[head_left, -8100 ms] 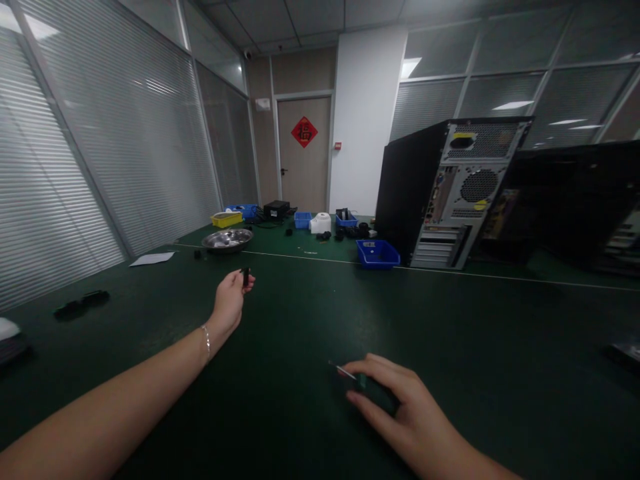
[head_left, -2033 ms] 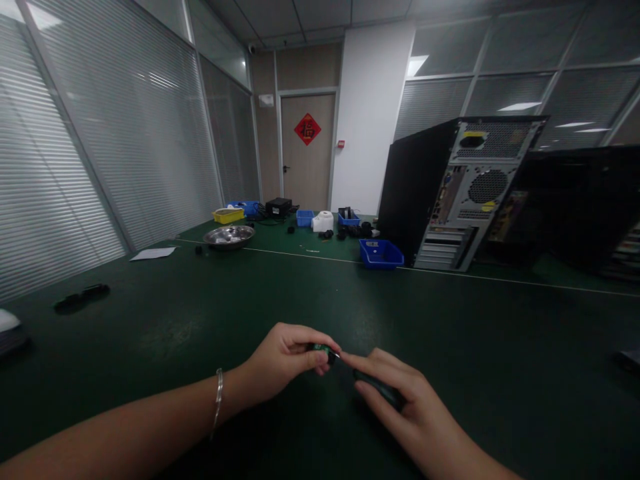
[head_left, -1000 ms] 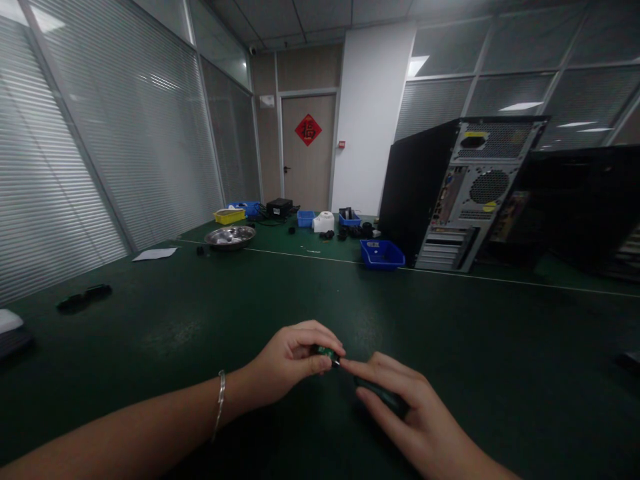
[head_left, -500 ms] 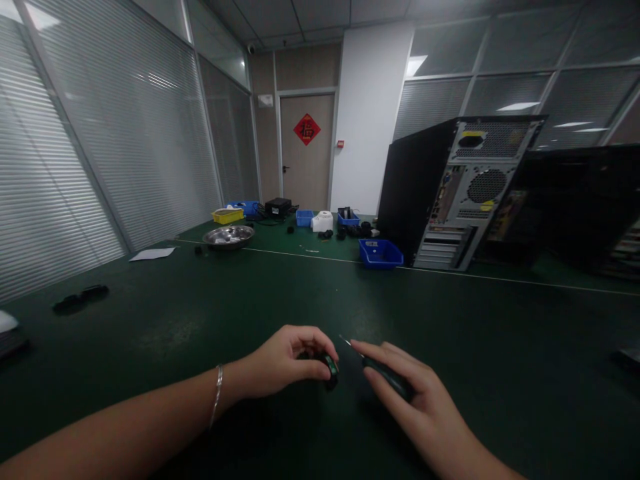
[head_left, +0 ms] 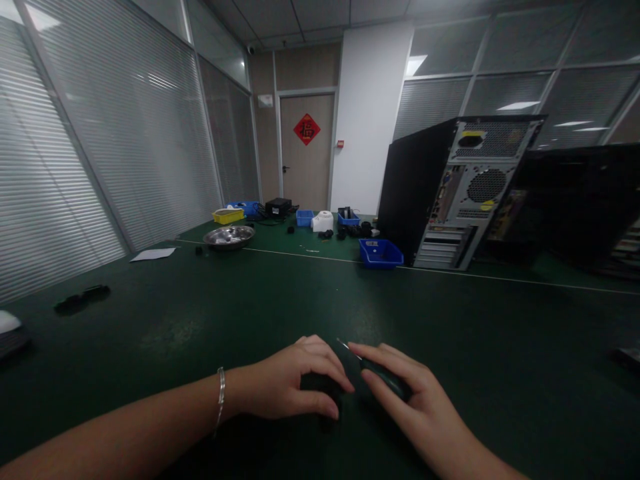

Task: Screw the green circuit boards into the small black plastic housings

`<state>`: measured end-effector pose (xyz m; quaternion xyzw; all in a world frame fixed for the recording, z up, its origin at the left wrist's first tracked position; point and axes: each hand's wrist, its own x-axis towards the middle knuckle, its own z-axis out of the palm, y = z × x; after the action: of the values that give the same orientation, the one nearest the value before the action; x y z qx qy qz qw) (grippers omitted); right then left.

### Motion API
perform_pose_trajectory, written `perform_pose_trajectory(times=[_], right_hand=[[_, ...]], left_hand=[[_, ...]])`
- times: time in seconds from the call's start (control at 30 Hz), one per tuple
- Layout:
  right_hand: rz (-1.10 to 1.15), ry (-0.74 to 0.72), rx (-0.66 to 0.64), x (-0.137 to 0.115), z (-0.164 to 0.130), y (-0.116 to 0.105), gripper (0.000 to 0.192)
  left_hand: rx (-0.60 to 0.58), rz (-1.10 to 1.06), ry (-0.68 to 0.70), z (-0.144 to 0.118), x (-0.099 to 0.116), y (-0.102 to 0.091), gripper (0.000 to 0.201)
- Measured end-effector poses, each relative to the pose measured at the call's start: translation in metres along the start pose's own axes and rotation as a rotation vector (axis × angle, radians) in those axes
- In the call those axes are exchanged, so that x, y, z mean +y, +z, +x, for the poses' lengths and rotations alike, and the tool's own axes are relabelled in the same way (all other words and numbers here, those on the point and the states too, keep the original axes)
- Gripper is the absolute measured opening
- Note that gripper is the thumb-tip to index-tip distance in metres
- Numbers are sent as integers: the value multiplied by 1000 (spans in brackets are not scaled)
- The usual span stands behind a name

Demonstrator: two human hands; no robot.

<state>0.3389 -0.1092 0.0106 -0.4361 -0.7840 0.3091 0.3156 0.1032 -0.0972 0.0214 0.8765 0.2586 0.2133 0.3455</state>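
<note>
My left hand (head_left: 293, 383) lies low on the dark green table (head_left: 210, 313), fingers curled over a small dark part (head_left: 320, 385) that is mostly hidden beneath them. A bracelet circles that wrist. Just to its right, my right hand (head_left: 405, 400) grips a small screwdriver (head_left: 373, 369) with a dark green handle. The thin metal tip points up and left, close above my left fingers, apart from the part.
A black computer tower (head_left: 450, 190) stands at the back right with a blue bin (head_left: 380, 253) beside it. Far back are a metal bowl (head_left: 229, 237), a yellow bin (head_left: 227, 215), more blue bins and black parts. A paper sheet (head_left: 153, 254) and black pieces (head_left: 80, 299) lie left.
The screwdriver tip has left the part it was touching a second ago. My left hand has lowered the part onto the table and now covers it.
</note>
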Motion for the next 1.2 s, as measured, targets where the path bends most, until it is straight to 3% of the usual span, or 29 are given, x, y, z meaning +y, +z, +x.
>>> perform_pose_trajectory(times=[0.27,0.4,0.57,0.7,0.77,0.9,1.2], right_hand=[[121,11,-48,-6,4,-1,22],[64,9,-96,-7,4,-1,11],[-29,-23,-133,-8,3,-1,10],[-195,23,-129,-9,2,-1,3],[-331,69,-138,-10,2,-1,11],[-420,100,-203,-12,-1,0,21],[-424,52,-198,-13,-4,5,9]], left_hand=[[22,194,-1,-2,2,3,75],[-1,233,-58,-3,4,2,58],[195,-97,-158,-2,-7,2,42],[377,-526,-243,2,-24,2,45],[441,-650,-257,3,-29,2,46],[518,-708,-271,4,-33,1,46],[516,-694,-279,4,-36,3,45]])
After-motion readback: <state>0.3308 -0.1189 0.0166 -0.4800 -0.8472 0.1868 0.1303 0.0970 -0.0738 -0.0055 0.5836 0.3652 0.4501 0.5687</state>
